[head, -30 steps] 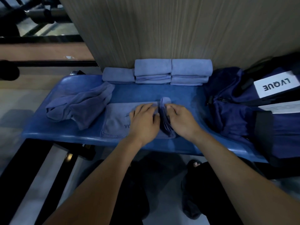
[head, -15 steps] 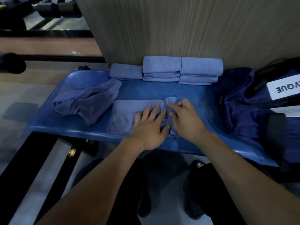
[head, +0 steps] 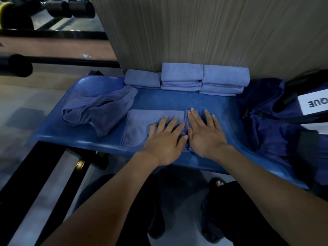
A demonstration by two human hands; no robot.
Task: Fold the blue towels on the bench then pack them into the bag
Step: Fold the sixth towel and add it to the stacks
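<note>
Pressing hands: the left hand (head: pixel 165 139) and right hand (head: pixel 204 134) lie side by side, fingers straight and spread, palms down on the flat pale-blue cloth towel (head: pixel 140 126) at the near edge of the blue moulded plastic bench (head: pixel 177 102).
Step in hand: by my reckoning, smoothing a fold just laid; a doubled edge shows between the two hands.
Next move: probably another fold toward the left, calling for a pinch at the right-hand edge, then a lift onto the pile.
Waiting its turn: a crumpled darker-blue towel (head: pixel 99 110) lies just left of the flat one.
Done already: a row of folded light-blue towels (head: pixel 186 79) stands against the grey ribbed wall panel (head: pixel 195 32).
Far right: the navy fabric bag (head: pixel 266 125) sits on the bench, nothing packed yet as far as I can see.
</note>
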